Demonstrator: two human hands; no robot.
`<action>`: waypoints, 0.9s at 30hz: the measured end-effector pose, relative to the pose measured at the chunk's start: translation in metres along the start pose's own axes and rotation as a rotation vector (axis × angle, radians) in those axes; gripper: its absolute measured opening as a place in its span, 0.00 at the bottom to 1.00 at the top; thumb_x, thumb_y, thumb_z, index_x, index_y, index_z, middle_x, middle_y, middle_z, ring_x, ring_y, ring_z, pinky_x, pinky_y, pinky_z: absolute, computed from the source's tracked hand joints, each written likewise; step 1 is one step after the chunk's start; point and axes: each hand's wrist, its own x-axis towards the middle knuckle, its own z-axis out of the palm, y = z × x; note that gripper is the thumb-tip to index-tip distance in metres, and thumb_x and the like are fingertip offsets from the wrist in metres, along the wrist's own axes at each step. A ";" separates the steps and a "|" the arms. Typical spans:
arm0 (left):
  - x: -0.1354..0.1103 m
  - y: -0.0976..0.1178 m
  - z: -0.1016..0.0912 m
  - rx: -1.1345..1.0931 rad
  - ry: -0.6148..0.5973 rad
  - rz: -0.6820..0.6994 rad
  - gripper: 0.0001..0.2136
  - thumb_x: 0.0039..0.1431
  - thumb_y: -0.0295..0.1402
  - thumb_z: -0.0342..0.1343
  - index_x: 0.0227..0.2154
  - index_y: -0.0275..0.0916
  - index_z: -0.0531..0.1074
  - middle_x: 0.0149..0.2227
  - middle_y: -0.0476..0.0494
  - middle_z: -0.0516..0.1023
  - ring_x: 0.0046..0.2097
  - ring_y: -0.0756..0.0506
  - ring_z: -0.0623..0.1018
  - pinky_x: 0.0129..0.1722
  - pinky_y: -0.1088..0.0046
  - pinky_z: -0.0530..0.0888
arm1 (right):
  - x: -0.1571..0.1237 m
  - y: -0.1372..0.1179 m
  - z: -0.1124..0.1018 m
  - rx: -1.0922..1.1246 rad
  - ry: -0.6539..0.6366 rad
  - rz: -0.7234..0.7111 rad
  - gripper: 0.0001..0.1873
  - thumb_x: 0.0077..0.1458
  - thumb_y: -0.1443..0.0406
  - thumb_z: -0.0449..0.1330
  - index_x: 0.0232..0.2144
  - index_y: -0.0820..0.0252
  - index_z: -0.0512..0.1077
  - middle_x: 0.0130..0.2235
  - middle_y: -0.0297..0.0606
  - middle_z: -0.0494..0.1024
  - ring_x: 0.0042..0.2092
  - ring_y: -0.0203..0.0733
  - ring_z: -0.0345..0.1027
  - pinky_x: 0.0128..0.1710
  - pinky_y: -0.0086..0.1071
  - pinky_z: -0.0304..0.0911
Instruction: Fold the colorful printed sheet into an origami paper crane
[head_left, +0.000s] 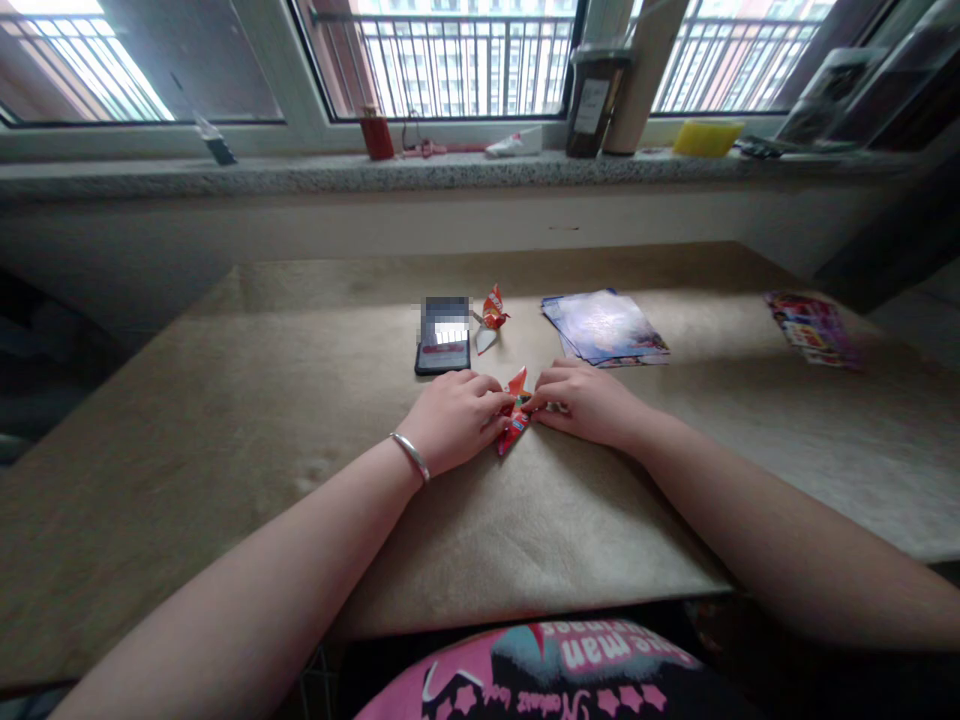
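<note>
Closest to me, at the near edge of the bench [225, 430], a pink printed shirt [555, 670] shows, and both of my bare forearms reach out over the tan surface. A silver bangle [411, 456] sits on the wrist of my left hand [450, 422]. That hand lies knuckles up, and its fingers [491, 402] are curled together and pinch the left side of a small folded piece of red and orange paper [516, 412]. My right hand [589, 402] meets it from the other side, fingers pressed together with the tips on the same paper. The paper lies against the bench about midway across, between the two hands. Just beyond the left hand lies a smartphone [443, 338], its screen lit. Just right of it stands a folded red and white paper figure [493, 316], apart from my hands. Further right lies a fanned stack of printed sheets [604, 328], and near the far right corner lies another colourful sheet [814, 328]. Past the bench, a stone windowsill [300, 175] carries a red cup [376, 136], a dark jar [592, 100] and a yellow block [707, 138].
</note>
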 end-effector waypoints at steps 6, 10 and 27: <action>0.001 0.001 0.002 -0.027 -0.006 0.023 0.13 0.60 0.38 0.50 0.44 0.39 0.72 0.45 0.42 0.75 0.44 0.44 0.72 0.46 0.65 0.69 | 0.003 -0.007 0.003 -0.029 0.043 -0.030 0.10 0.54 0.59 0.58 0.31 0.58 0.76 0.35 0.40 0.77 0.40 0.42 0.64 0.40 0.33 0.60; 0.000 -0.002 0.005 -0.044 0.009 0.035 0.12 0.58 0.36 0.52 0.44 0.41 0.72 0.45 0.43 0.73 0.43 0.46 0.72 0.44 0.68 0.69 | 0.001 -0.004 0.003 0.024 0.056 -0.030 0.06 0.52 0.62 0.59 0.31 0.58 0.75 0.39 0.38 0.77 0.43 0.42 0.66 0.44 0.34 0.60; 0.002 -0.008 0.008 -0.090 0.103 0.059 0.07 0.56 0.30 0.53 0.36 0.40 0.74 0.41 0.45 0.77 0.43 0.46 0.74 0.45 0.66 0.69 | -0.002 -0.002 -0.001 -0.118 0.019 -0.056 0.11 0.56 0.62 0.55 0.37 0.57 0.76 0.39 0.39 0.77 0.40 0.41 0.67 0.40 0.34 0.60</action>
